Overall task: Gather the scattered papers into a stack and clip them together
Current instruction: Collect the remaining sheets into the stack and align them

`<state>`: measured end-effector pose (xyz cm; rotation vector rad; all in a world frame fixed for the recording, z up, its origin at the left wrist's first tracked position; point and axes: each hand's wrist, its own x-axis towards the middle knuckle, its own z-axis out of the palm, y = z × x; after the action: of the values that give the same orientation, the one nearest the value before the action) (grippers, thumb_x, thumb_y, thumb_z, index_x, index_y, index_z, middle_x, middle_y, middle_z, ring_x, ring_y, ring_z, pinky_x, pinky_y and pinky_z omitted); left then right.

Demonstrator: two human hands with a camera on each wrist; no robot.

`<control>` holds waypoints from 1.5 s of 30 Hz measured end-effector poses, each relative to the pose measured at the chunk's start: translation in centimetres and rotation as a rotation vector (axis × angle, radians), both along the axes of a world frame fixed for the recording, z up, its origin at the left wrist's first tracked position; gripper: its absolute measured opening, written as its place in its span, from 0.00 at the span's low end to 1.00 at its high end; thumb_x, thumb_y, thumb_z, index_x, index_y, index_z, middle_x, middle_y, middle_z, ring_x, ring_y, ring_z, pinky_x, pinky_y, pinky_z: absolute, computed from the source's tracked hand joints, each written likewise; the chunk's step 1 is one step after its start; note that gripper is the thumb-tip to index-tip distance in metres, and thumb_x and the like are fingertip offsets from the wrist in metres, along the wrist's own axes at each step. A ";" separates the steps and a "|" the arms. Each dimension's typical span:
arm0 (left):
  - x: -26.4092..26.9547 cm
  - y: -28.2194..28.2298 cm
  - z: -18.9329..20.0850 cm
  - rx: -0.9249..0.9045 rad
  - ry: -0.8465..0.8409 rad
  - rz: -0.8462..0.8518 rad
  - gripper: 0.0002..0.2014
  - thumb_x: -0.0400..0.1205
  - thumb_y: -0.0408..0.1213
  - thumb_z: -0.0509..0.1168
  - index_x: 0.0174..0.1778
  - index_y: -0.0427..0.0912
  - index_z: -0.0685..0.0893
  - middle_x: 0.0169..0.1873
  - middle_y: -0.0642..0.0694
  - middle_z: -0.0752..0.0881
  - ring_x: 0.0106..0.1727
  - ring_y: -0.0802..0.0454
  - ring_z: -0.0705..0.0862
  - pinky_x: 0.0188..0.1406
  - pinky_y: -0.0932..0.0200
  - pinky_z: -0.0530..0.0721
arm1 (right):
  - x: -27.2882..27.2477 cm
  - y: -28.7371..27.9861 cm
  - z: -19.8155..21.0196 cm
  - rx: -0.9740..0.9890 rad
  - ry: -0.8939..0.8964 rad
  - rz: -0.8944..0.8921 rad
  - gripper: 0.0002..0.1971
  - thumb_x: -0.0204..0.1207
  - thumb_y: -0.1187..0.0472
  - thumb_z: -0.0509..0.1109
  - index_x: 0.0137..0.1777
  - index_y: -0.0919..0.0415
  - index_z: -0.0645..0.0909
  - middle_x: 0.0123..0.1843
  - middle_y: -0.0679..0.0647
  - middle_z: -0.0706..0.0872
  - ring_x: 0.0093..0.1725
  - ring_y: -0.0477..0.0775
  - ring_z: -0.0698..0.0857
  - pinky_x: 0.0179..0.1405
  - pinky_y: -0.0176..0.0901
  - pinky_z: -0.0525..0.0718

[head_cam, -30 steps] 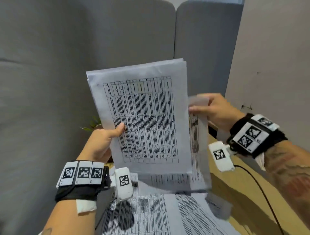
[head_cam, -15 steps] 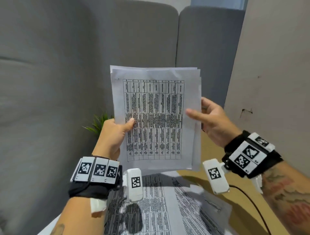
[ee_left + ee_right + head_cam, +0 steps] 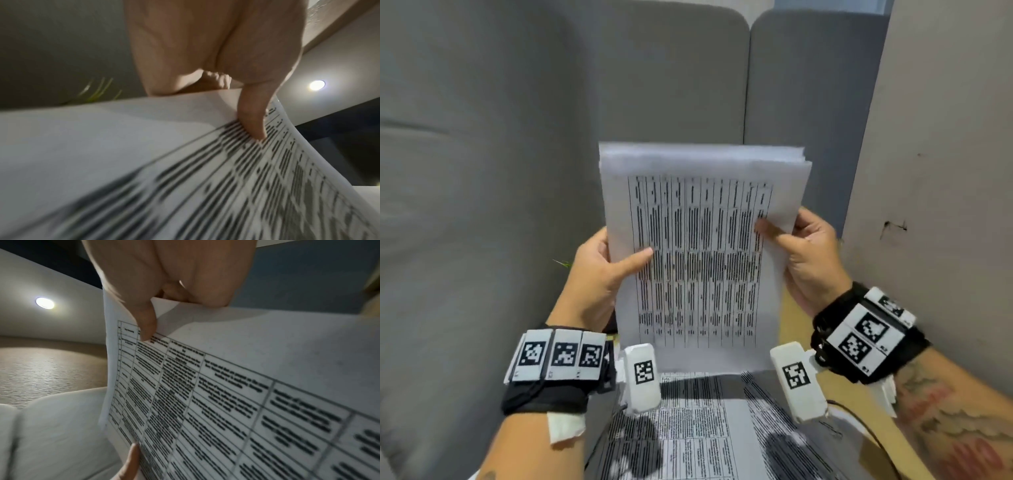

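I hold a stack of printed papers [image 3: 698, 260] upright in the air, its front sheet covered by a table of text. My left hand [image 3: 606, 270] grips the stack's left edge, thumb across the front. My right hand [image 3: 801, 253] grips the right edge, thumb pressed on the front sheet. In the left wrist view my left hand [image 3: 242, 113] has its thumb on the papers [image 3: 144, 162]. The right wrist view shows my right hand [image 3: 156, 318] pinching the papers [image 3: 246, 386]. More printed sheets [image 3: 688, 428] lie flat on the table below. No clip is in view.
A wooden table [image 3: 852, 421] lies under the loose sheets, with a black cable [image 3: 859, 418] crossing it at the right. Grey padded panels [image 3: 517, 137] stand behind and to the left. A beige wall [image 3: 945, 171] rises at right. A green plant tip [image 3: 563, 263] shows by my left hand.
My right hand has brought its loose sheet onto the stack and now grips the right edge. The stack has turned upright and squared between both hands.
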<state>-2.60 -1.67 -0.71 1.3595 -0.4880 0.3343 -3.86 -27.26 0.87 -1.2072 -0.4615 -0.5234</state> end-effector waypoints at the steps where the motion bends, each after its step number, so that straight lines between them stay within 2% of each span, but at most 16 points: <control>1: 0.2 0.1 -0.6 0.020 0.048 0.003 0.19 0.70 0.29 0.73 0.58 0.40 0.84 0.49 0.45 0.93 0.53 0.45 0.90 0.46 0.57 0.89 | 0.0 -0.1 -1.2 -0.011 0.047 0.012 0.14 0.67 0.67 0.77 0.54 0.63 0.87 0.52 0.58 0.93 0.49 0.55 0.92 0.49 0.47 0.90; 4: 1.0 -0.1 -2.2 0.103 0.165 -0.016 0.14 0.74 0.27 0.71 0.55 0.38 0.85 0.45 0.46 0.93 0.50 0.48 0.90 0.43 0.61 0.88 | 0.2 -0.8 -4.9 -0.058 0.211 0.082 0.27 0.56 0.55 0.86 0.56 0.62 0.88 0.57 0.64 0.91 0.53 0.63 0.90 0.58 0.58 0.88; 8: 1.6 0.1 -3.3 0.170 0.250 -0.119 0.20 0.74 0.31 0.76 0.62 0.33 0.84 0.57 0.39 0.90 0.61 0.43 0.88 0.64 0.45 0.83 | 0.6 -1.3 -7.4 -0.138 0.341 0.115 0.44 0.44 0.47 0.92 0.62 0.63 0.85 0.59 0.61 0.91 0.61 0.61 0.89 0.65 0.58 0.83; 11: 1.1 0.4 -3.2 0.205 0.265 -0.190 0.32 0.65 0.43 0.82 0.64 0.33 0.84 0.58 0.37 0.90 0.61 0.42 0.88 0.65 0.40 0.83 | 0.7 -1.0 -5.9 -0.104 0.280 0.059 0.26 0.60 0.59 0.84 0.58 0.65 0.86 0.57 0.61 0.92 0.62 0.64 0.88 0.59 0.51 0.86; 14: 0.6 0.4 -2.1 0.147 0.145 -0.036 0.14 0.73 0.33 0.78 0.53 0.35 0.87 0.44 0.44 0.93 0.50 0.47 0.91 0.61 0.38 0.86 | 0.9 0.2 -3.1 -0.050 0.197 0.085 0.17 0.67 0.65 0.76 0.58 0.65 0.86 0.56 0.58 0.92 0.58 0.56 0.90 0.54 0.42 0.88; 17: -0.1 1.3 -0.4 0.044 0.011 0.129 0.07 0.78 0.23 0.69 0.42 0.39 0.90 0.35 0.49 0.92 0.38 0.54 0.90 0.42 0.50 0.89 | 1.8 1.5 -1.4 -0.088 0.256 0.163 0.20 0.80 0.49 0.65 0.63 0.64 0.83 0.44 0.48 0.91 0.42 0.46 0.88 0.39 0.37 0.85; 19: 0.0 2.8 0.1 0.002 -0.049 0.276 0.09 0.76 0.25 0.73 0.36 0.44 0.92 0.35 0.45 0.91 0.38 0.51 0.88 0.38 0.44 0.89 | 2.9 1.7 -1.9 -0.166 0.424 0.154 0.28 0.84 0.39 0.54 0.65 0.62 0.82 0.36 0.47 0.86 0.33 0.47 0.82 0.34 0.40 0.77; 21: 0.3 4.1 0.3 -0.064 -0.082 0.384 0.06 0.74 0.30 0.75 0.39 0.46 0.93 0.43 0.42 0.91 0.45 0.47 0.89 0.47 0.39 0.90 | 3.9 1.5 -3.4 -0.380 0.613 0.113 0.23 0.87 0.43 0.55 0.63 0.60 0.82 0.43 0.53 0.87 0.39 0.53 0.84 0.41 0.47 0.82; 24: 0.1 4.9 0.7 -0.275 -0.074 0.442 0.09 0.79 0.30 0.72 0.55 0.36 0.87 0.49 0.43 0.92 0.48 0.50 0.91 0.48 0.52 0.90 | 4.8 1.5 -6.8 -1.196 0.724 0.086 0.16 0.82 0.48 0.69 0.64 0.54 0.80 0.59 0.54 0.86 0.52 0.53 0.85 0.60 0.55 0.86; 28: 0.1 5.0 0.6 -0.278 -0.080 0.497 0.03 0.80 0.31 0.72 0.43 0.43 0.86 0.35 0.55 0.91 0.39 0.58 0.90 0.47 0.59 0.88 | 4.5 4.4 -8.6 -1.911 0.583 0.024 0.45 0.63 0.36 0.81 0.78 0.53 0.70 0.75 0.52 0.77 0.68 0.59 0.80 0.69 0.57 0.79; 31: 0.3 4.4 0.4 -0.275 -0.053 0.473 0.02 0.81 0.30 0.70 0.47 0.38 0.85 0.33 0.58 0.91 0.36 0.67 0.89 0.36 0.75 0.83 | 4.5 5.8 -8.2 -1.958 0.592 0.049 0.45 0.61 0.38 0.83 0.74 0.57 0.72 0.70 0.56 0.81 0.66 0.61 0.82 0.63 0.55 0.82; 34: 0.2 3.7 0.4 -0.236 -0.057 0.476 0.03 0.81 0.28 0.70 0.47 0.40 0.85 0.36 0.58 0.91 0.37 0.67 0.89 0.39 0.72 0.84 | 4.7 5.9 -8.2 -1.958 0.650 0.092 0.39 0.62 0.39 0.84 0.67 0.64 0.79 0.60 0.56 0.88 0.56 0.59 0.87 0.49 0.48 0.83; 37: 0.7 4.2 0.2 -0.228 -0.038 0.498 0.05 0.80 0.29 0.72 0.46 0.44 0.86 0.42 0.55 0.90 0.41 0.64 0.90 0.45 0.69 0.85 | 4.9 5.4 -8.6 -1.824 0.645 0.152 0.27 0.65 0.48 0.85 0.60 0.60 0.85 0.56 0.54 0.91 0.54 0.58 0.89 0.55 0.51 0.88; 40: 0.9 4.4 -0.1 -0.256 0.006 0.521 0.09 0.80 0.32 0.72 0.55 0.36 0.85 0.47 0.50 0.89 0.47 0.57 0.89 0.48 0.66 0.86 | 3.8 4.4 -7.6 -1.731 0.392 0.078 0.14 0.68 0.53 0.83 0.51 0.54 0.86 0.49 0.47 0.87 0.49 0.52 0.84 0.51 0.49 0.86; 42: 0.7 4.3 -0.2 -0.243 0.062 0.509 0.03 0.81 0.35 0.71 0.44 0.41 0.84 0.44 0.53 0.87 0.46 0.58 0.86 0.46 0.69 0.81 | 2.2 3.6 -5.6 -1.742 0.177 0.020 0.09 0.72 0.55 0.79 0.49 0.53 0.85 0.48 0.45 0.83 0.47 0.48 0.81 0.51 0.50 0.84; 45: 0.8 4.2 -0.4 -0.233 0.137 0.512 0.14 0.81 0.42 0.70 0.34 0.43 0.76 0.37 0.52 0.81 0.39 0.63 0.78 0.38 0.75 0.74 | 0.0 1.6 -1.8 -1.646 -0.052 -0.131 0.09 0.73 0.59 0.78 0.36 0.57 0.82 0.34 0.49 0.83 0.36 0.48 0.80 0.37 0.51 0.80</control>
<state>-1.85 2.49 -1.15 1.2541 0.0228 0.6893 -3.88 -25.65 -0.94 -2.8043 -0.9086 -0.1936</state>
